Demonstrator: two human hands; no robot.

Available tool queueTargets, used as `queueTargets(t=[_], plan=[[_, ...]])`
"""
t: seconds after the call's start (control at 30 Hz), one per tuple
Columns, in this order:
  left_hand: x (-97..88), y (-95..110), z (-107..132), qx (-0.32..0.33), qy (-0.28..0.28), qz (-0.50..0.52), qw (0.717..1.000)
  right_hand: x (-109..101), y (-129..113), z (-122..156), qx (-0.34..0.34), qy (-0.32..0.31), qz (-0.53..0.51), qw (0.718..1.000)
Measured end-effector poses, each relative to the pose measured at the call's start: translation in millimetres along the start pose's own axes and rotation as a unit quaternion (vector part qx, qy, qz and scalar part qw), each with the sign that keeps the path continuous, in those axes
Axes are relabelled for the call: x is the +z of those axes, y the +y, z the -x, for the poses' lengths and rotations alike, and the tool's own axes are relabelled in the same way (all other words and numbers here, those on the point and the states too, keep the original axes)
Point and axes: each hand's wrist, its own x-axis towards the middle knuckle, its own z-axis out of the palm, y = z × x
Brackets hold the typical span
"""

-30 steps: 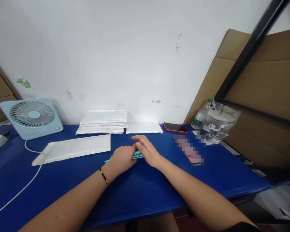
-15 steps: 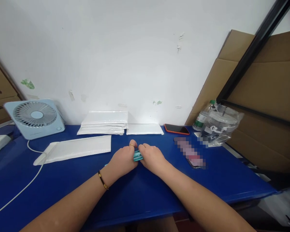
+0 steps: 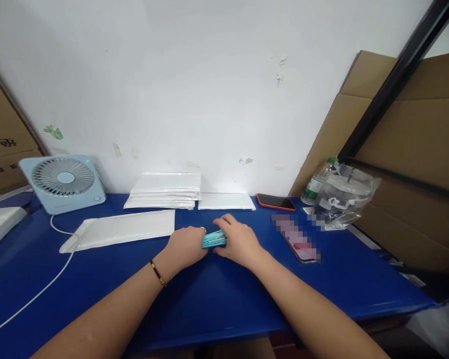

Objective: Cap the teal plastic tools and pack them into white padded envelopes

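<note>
A small stack of thin teal packets [image 3: 214,239] spans the gap between my two hands, over the middle of the blue table. My left hand [image 3: 187,248] is closed around the stack's left end, which its fingers hide. At the right end, my right hand [image 3: 241,242] curves about the packets, with fingers above and the thumb below. Its grip looks loose, and the packets' right edge reaches into it. A white padded mailer [image 3: 123,230] lies flat to the left of my left hand. What is printed on the packets is too small to read.
Behind my hands are a pile of white mailers [image 3: 164,183] and a single mailer [image 3: 226,201]. A blue fan [image 3: 65,182] with a white cable stands left. An orange-edged phone [image 3: 276,202], a blurred-out phone [image 3: 295,238], a bottle [image 3: 316,187] and a bagged cup [image 3: 346,197] are right.
My right hand's fingers have spread from a tight pinch and moved slightly right. More of the teal stack shows between the hands. The view has shifted a little.
</note>
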Motion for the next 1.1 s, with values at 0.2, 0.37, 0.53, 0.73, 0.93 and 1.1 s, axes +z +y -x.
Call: queueTargets(t=[0.2, 0.37, 0.53, 0.73, 0.93, 1.1], plan=[[-2.7, -3, -1, 0.007, 0.012, 0.019, 1.000, 3, 7, -4, -0.017, 0.084, -0.308, 0.948], [0.3, 1, 0, 0.008, 0.014, 0.020, 1.000, 5, -10, 0, -0.093, 0.062, -0.165, 0.980], [-0.4, 12, 2, 0.046, 0.000, 0.049, 0.998, 7, -24, 2, -0.061, -0.011, 0.095, 0.994], [-9.3, 3, 5, -0.014, -0.011, 0.018, 1.000, 7, -13, -3, 0.030, -0.073, 0.167, 0.983], [-13.0, 1, 5, -0.020, 0.021, -0.032, 0.999, -1, -10, -1, 0.016, -0.015, 0.172, 0.985], [-13.3, -4, 3, -0.048, 0.045, 0.032, 0.997, 2, -4, -1, 0.029, -0.025, 0.155, 0.987]])
